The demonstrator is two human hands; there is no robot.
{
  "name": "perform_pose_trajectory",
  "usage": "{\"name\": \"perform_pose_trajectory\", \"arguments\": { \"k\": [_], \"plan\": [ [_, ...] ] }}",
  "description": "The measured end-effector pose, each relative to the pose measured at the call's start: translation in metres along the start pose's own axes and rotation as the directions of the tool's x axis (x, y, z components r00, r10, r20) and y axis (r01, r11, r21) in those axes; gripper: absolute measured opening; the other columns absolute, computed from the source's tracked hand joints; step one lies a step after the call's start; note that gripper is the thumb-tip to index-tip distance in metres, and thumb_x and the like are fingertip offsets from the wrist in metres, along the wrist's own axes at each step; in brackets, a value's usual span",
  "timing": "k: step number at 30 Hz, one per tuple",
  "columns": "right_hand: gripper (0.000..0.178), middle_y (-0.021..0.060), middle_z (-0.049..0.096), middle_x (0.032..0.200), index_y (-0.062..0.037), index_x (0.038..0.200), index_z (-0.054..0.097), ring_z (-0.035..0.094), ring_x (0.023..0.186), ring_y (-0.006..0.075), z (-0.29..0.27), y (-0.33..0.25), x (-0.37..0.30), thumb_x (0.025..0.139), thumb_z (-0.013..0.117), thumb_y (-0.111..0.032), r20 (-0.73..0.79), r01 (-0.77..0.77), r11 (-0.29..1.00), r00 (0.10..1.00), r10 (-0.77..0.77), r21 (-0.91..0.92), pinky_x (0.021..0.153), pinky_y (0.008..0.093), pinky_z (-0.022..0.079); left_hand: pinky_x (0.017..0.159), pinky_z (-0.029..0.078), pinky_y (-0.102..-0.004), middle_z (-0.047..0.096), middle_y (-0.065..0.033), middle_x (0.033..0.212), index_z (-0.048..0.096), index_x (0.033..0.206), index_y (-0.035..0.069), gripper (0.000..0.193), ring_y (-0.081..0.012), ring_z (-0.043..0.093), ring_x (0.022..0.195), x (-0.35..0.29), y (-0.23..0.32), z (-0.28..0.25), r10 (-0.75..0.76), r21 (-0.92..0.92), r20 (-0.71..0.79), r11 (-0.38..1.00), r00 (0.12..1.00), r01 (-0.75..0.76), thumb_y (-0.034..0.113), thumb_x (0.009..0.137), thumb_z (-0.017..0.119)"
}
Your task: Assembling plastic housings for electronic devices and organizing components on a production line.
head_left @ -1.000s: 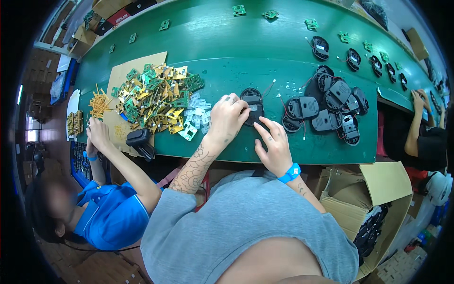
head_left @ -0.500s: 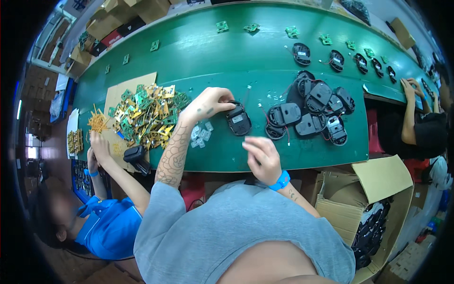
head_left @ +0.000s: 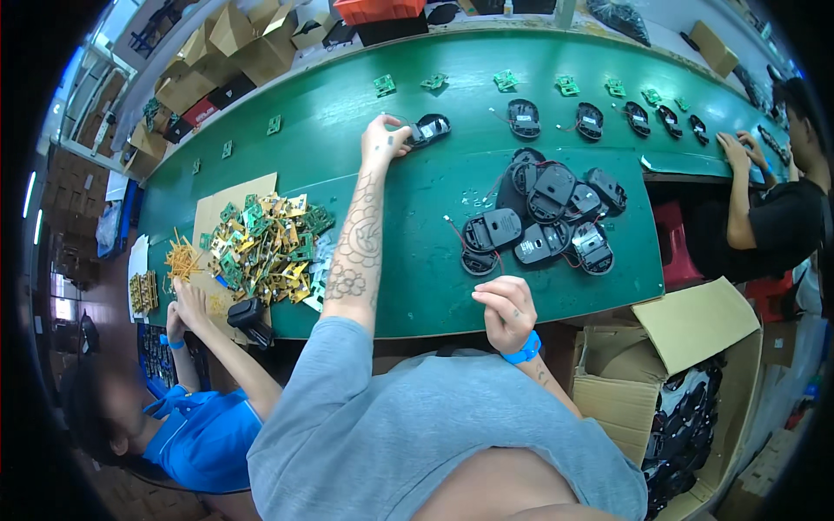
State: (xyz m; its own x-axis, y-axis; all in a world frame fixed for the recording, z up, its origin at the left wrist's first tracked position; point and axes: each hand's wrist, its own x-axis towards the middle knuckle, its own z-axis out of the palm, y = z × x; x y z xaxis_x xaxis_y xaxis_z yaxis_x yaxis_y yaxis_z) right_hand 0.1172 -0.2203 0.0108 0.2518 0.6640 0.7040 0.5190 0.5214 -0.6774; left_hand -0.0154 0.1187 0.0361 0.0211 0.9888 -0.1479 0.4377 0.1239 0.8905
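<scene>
My left hand (head_left: 382,141) reaches far over the green table, its fingers closed on the near-left end of a black oval plastic housing (head_left: 431,129). The housing lies open side up at the far part of the table, and a thin wire shows by my fingers. Close to the table's front edge hangs my right hand (head_left: 506,313), fingers bent and together, with no thing visible in it. Beyond it lies a pile of similar black housings (head_left: 549,195), some with thin wires and white plugs. More housings (head_left: 524,119) stand in a row to the right of the held one.
Green circuit boards (head_left: 506,81) line the table's far side. A heap of yellow and green boards (head_left: 265,247) lies on cardboard at left. A co-worker in blue (head_left: 204,425) sits left, another in black (head_left: 773,208) right. An open carton (head_left: 617,399) stands at front right.
My left hand has carried the housing away from me to the table's far part. My right hand has moved slightly right and nearer, its fingers drawn closer together.
</scene>
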Motion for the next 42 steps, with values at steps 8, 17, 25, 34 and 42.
{"name": "perform_pose_trajectory", "arguments": {
  "k": [8, 17, 25, 34, 42],
  "plan": [
    [0.024, 0.0056, 0.072, 0.1, -0.0047, 0.091, 0.072, 0.061, 0.087, 0.0237, 0.0, -0.001, 0.003, 0.073, 0.063, 0.009, -0.037, -0.017, 0.999, 0.999, 0.018, 0.041, 0.082, 0.0347, 0.053, 0.07, 0.056, -0.0324, 0.073, -0.0077, 0.076, 0.075, 0.104, 0.002, 0.038, -0.0197, 0.068, 0.062, -0.004, 0.011, 0.057, 0.038, 0.225, -0.04, 0.974, 0.998, -0.028, 0.032, 0.083, 0.067],
    [0.024, 0.0055, 0.072, 0.098, -0.0045, 0.09, 0.072, 0.061, 0.086, 0.0239, -0.007, -0.001, -0.003, 0.072, 0.063, 0.009, -0.038, -0.056, 0.997, 0.998, 0.058, 0.054, 0.082, 0.0349, 0.053, 0.079, 0.055, -0.035, 0.073, -0.0093, 0.099, 0.07, 0.122, 0.008, 0.047, -0.0239, 0.069, 0.087, -0.134, 0.071, 0.051, 0.345, 0.349, 0.547, 0.734, 0.763, -0.582, 0.038, 0.085, 0.07],
    [0.023, 0.0062, 0.072, 0.097, -0.0049, 0.09, 0.072, 0.06, 0.083, 0.0242, -0.004, 0.0, 0.001, 0.073, 0.063, 0.008, -0.044, -0.043, 0.997, 0.998, 0.046, 0.065, 0.081, 0.0345, 0.053, 0.08, 0.055, -0.0382, 0.068, -0.0106, 0.109, 0.067, 0.118, 0.007, 0.043, -0.0262, 0.066, 0.092, -0.175, 0.019, 0.055, 0.514, 0.282, 0.557, 0.622, 0.652, -0.73, 0.023, 0.08, 0.078],
    [0.026, 0.0071, 0.07, 0.112, -0.0067, 0.098, 0.073, 0.061, 0.103, 0.0276, 0.002, -0.012, 0.008, 0.077, 0.065, 0.005, 0.175, -0.098, 0.992, 0.978, 0.112, -0.084, 0.092, 0.0382, 0.049, 0.097, 0.052, -0.0392, 0.071, -0.0039, 0.098, 0.072, 0.099, 0.007, 0.024, -0.0222, 0.067, 0.092, -0.207, 0.015, -0.053, 0.743, 0.013, 0.148, 0.659, 0.653, -0.752, -0.003, 0.077, 0.075],
    [0.034, 0.0059, 0.066, 0.128, -0.008, 0.11, 0.073, 0.057, 0.124, 0.0306, 0.035, -0.005, 0.018, 0.077, 0.068, 0.002, 0.306, -0.087, 0.907, 0.925, 0.227, -0.411, 0.105, 0.0412, 0.044, 0.112, 0.045, -0.0429, 0.07, 0.0001, 0.104, 0.072, 0.099, 0.012, 0.025, -0.0185, 0.065, 0.109, -0.253, -0.088, -0.073, 0.739, 0.2, 0.349, 0.542, 0.576, -0.816, 0.0, 0.077, 0.074]
  ]
}}
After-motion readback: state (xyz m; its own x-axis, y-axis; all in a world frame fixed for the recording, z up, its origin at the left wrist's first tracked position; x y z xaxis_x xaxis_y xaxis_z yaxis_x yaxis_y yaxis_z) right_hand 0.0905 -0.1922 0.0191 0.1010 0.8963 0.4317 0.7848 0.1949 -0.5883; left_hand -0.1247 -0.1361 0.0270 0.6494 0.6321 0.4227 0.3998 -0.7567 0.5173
